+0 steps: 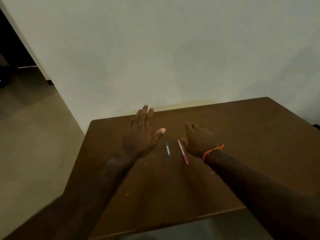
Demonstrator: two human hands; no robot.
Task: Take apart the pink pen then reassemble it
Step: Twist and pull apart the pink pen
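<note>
Pink pen (182,152) lies on the brown worktop (242,135), whole, with a small green piece (168,149) just left of it. Right hand (199,140) beside the pen, empty, fingers loosely curled; left hand (140,134) spread flat, empty.

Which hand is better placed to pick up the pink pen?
The right hand, probably. Its thumb side lies right beside the slim pink plastic pen on the brown wooden table, while the open left hand sits beyond the short teal-and-white stick.
</note>
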